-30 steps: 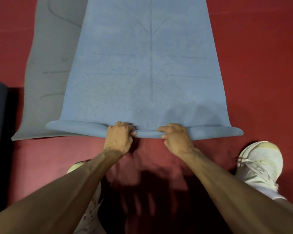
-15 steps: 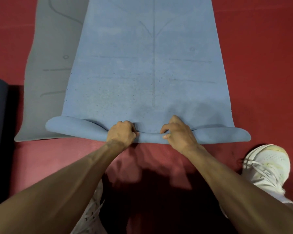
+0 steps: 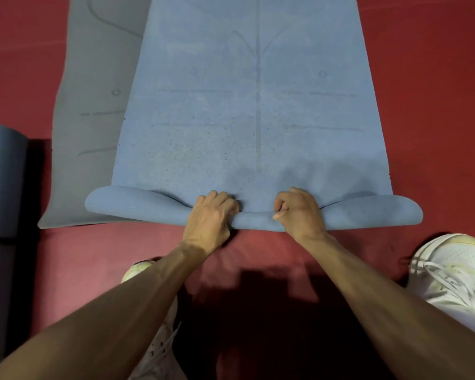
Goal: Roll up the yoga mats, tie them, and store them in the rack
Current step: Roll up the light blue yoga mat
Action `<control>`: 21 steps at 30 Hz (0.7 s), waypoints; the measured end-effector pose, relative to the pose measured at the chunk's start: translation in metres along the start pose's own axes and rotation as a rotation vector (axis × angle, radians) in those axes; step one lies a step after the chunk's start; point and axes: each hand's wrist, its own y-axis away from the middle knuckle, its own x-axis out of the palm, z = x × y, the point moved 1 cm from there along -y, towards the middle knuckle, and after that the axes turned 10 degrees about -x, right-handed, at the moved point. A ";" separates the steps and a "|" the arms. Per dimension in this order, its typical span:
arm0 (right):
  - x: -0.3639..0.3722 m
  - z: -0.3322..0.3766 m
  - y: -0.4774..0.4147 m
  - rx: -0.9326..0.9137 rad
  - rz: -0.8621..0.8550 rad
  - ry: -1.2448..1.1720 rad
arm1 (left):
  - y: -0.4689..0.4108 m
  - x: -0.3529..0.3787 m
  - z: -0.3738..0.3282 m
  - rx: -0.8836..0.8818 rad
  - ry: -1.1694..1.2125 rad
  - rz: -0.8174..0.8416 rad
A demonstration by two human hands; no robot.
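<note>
Gripping a blue foam yoga mat (image 3: 244, 119) mid-width, left hand (image 3: 209, 215) and right hand (image 3: 299, 212) curl round its rolled end. Seems soft, light; outer ends bulge loose.

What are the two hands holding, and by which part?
The left hand and right hand grip the light blue foam yoga mat by the middle of its rolled near end.

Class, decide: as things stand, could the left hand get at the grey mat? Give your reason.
Probably yes: the grey mat has a bare strip just beside the blue mat and its roll, with nothing between. The left hand grips that roll, so it would have to let go.
</note>
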 end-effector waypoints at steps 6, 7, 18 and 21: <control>0.002 -0.001 -0.004 -0.026 -0.033 -0.026 | 0.016 -0.005 0.011 0.236 -0.143 -0.025; 0.002 -0.003 -0.003 -0.028 -0.037 -0.039 | 0.015 -0.005 0.011 0.238 -0.155 -0.009; 0.012 -0.010 0.035 -0.364 -0.267 0.397 | -0.025 -0.021 0.002 0.013 -0.141 0.267; 0.012 -0.014 0.049 -0.395 -0.208 0.489 | -0.041 -0.028 -0.002 -0.125 -0.074 0.402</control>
